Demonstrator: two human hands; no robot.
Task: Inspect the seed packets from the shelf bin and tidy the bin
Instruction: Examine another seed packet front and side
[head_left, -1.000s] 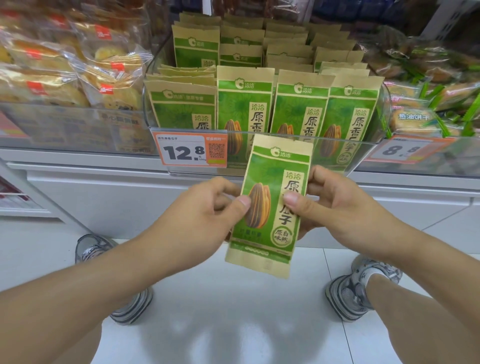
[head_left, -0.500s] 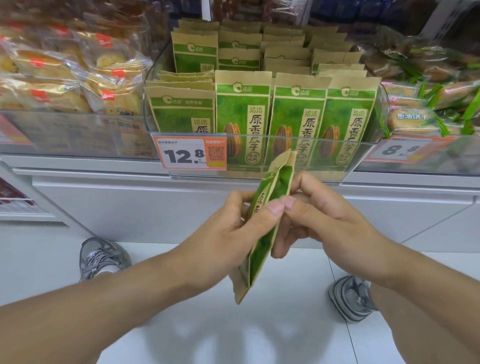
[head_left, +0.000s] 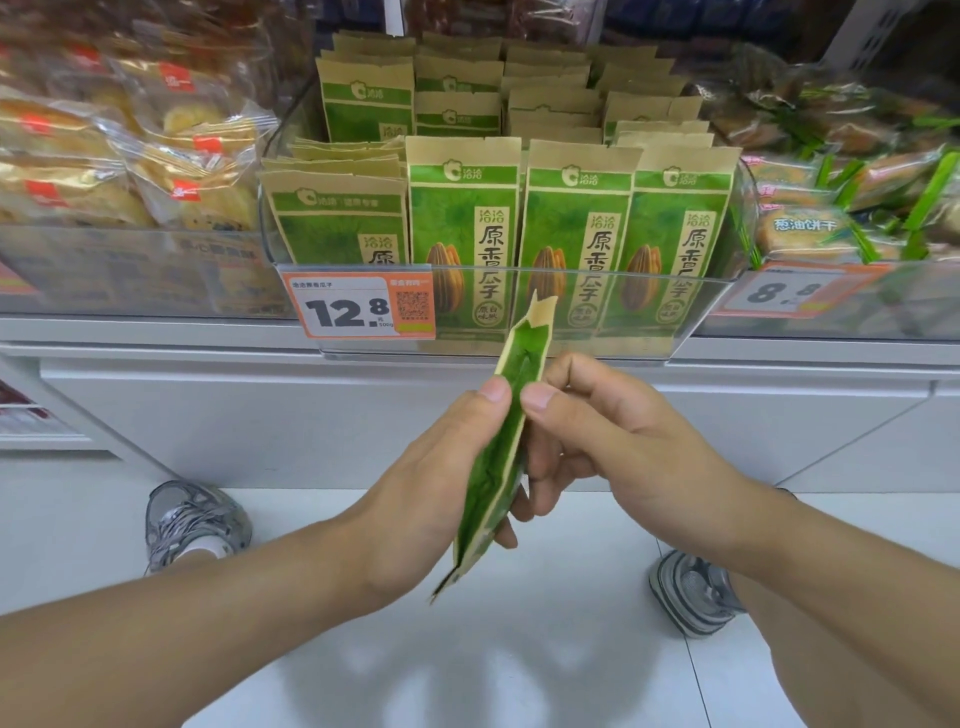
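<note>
plainly the seed packet (head_left: 506, 441) is a light, flat paper pouch, stiff enough to stand edge-on yet easy to crease; i judge the sealed side edges the best place to hold it. it hangs in front of the shelf bin (head_left: 519, 348), below its front lip. the left hand (head_left: 436, 483) pinches one edge with thumb and curled fingers, the right hand (head_left: 613, 441) the other. packets in the bin read 洽洽 and 原香瓜子; the price tag (head_left: 358, 301) at the bin's front left corner reads 12.8.
</note>
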